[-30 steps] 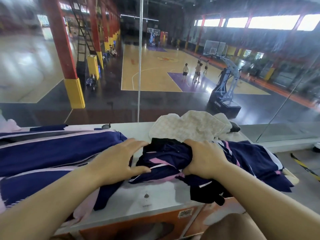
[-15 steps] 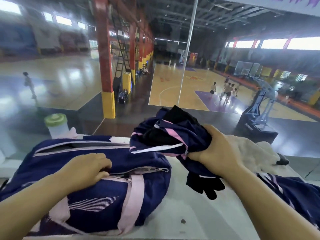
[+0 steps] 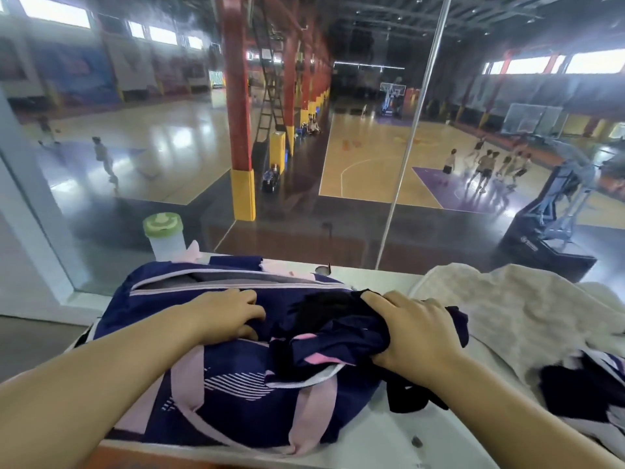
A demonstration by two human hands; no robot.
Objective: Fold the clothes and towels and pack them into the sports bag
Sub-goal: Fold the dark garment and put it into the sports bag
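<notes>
A navy sports bag (image 3: 216, 394) with pink straps lies on the white ledge (image 3: 399, 445) in front of me. My left hand (image 3: 230, 314) rests on its top, fingers curled over the fabric beside the zip opening. My right hand (image 3: 416, 333) grips a bunched navy, black and pink garment (image 3: 338, 336) that sits on the bag's right end. A cream towel (image 3: 514, 309) lies crumpled to the right. More dark clothing (image 3: 581, 390) is heaped at the far right.
A translucent bottle with a green lid (image 3: 164, 236) stands behind the bag by the glass. A glass wall (image 3: 338, 198) runs along the ledge's far side, with a basketball hall below. A white frame post (image 3: 30, 231) rises at left.
My right hand has lowered the bunched garment from the air onto the bag's right end. My left hand has shifted along the bag top toward the zip. The view has turned left.
</notes>
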